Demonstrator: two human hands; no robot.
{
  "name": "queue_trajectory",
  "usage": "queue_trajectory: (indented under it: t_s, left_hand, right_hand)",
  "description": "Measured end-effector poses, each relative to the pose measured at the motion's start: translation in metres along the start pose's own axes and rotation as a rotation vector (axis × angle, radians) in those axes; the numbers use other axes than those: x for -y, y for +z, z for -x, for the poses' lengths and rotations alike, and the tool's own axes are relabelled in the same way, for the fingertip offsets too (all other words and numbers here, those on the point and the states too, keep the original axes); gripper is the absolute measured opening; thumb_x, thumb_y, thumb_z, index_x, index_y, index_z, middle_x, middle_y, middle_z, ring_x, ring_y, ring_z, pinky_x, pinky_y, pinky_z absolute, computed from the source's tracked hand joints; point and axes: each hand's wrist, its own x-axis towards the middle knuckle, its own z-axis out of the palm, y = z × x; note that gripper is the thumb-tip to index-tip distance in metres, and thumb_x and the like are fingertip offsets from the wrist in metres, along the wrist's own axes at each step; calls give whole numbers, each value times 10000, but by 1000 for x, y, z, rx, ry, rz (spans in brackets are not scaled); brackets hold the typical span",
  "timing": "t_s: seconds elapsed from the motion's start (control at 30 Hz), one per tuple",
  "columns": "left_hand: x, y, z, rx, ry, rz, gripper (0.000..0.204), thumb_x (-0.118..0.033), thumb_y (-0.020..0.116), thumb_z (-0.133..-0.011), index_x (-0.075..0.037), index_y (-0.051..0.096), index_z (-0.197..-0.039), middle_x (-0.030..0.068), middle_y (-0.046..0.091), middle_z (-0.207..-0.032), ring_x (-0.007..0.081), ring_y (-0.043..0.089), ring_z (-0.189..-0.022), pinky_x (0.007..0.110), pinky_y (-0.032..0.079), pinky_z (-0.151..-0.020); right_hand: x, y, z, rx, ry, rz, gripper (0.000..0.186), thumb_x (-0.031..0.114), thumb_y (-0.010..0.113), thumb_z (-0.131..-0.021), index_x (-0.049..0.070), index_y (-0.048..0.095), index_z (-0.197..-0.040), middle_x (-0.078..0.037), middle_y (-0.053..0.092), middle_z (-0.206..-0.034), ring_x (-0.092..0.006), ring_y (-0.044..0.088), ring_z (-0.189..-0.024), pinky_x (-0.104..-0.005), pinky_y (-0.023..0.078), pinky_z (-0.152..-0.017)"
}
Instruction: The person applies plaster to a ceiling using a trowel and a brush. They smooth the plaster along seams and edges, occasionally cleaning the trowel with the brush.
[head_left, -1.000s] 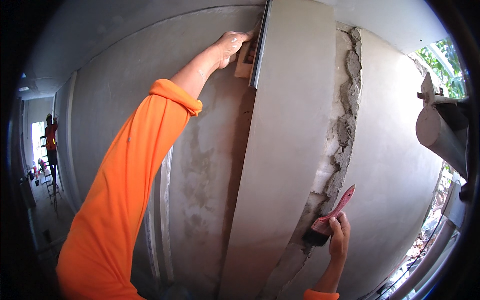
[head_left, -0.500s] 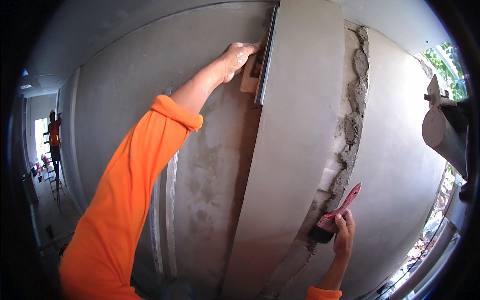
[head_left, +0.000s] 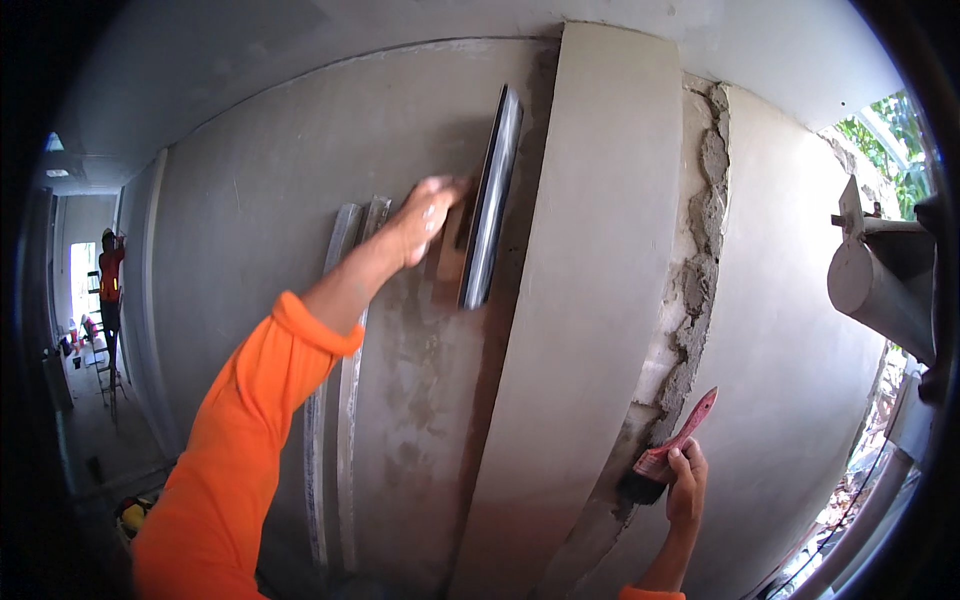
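Observation:
My left hand (head_left: 423, 222), in an orange sleeve, is wrapped round the handle of a plastering trowel (head_left: 492, 200). The trowel's long metal blade stands nearly upright, a little left of the edge of a raised plaster band (head_left: 590, 230); it looks apart from that edge. Lower right, my right hand (head_left: 686, 478) grips a paintbrush (head_left: 683, 438) with a reddish handle. Its dark bristles point down to the left, beside a rough strip of broken mortar (head_left: 692, 300). Whether the bristles touch the wall I cannot tell.
Two long metal straightedges (head_left: 347, 420) lean upright against the wall left of the band. A grey pipe end (head_left: 853, 278) juts in at the right. Far left, another person (head_left: 109, 270) stands on a ladder (head_left: 104, 365). The ceiling (head_left: 400, 25) meets the wall above.
My left hand has brought the trowel down and left, off the band's edge, with its blade face now showing. The right hand still holds the brush and appears slightly lower in view.

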Motion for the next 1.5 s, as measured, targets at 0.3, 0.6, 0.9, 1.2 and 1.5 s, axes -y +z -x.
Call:
queue_trajectory:
  t_s: [0.3,0.6,0.9,1.2,1.5]
  left_hand:
    - [-77,25,-119,126,158,-65,350,-326,554,-1055,-26,666,-1194,83,699,-1143,178,643,-1043,364,506,-932]
    - [-86,46,-129,82,123,-73,389,-346,527,-1074,-15,662,-1228,106,699,-1195,208,627,-1134,383,465,-1023]
    - [-81,47,-125,99,120,-128,374,-359,535,-1066,-71,669,-1265,68,678,-1255,199,611,-1185,442,479,-1013]
    - [-64,42,-92,117,79,-184,375,-356,532,-1073,-70,672,-1269,46,702,-1181,164,663,-1063,422,527,-960]
    - [-42,35,-53,230,5,-157,415,-352,558,-1061,-46,631,-1332,44,676,-1217,149,647,-1086,359,536,-952]
  right_hand:
    - [1,0,2,20,25,-33,230,171,555,-970,-1,624,-1105,-9,638,-997,-106,550,-922,-274,438,-877]
    - [1,-2,1,2,14,18,240,144,528,-979,-3,602,-1154,-38,645,-1016,-114,611,-911,-286,518,-838]
    - [-2,-3,0,12,13,-1,243,154,535,-982,-8,610,-1147,-5,620,-1011,-105,548,-944,-267,442,-874]
    - [4,3,2,25,13,-50,234,154,534,-988,-7,609,-1141,-15,631,-1027,-108,567,-953,-279,457,-901]
    - [1,1,0,40,24,-48,330,155,516,-984,-18,572,-1260,-56,649,-1107,-138,621,-997,-311,515,-903]
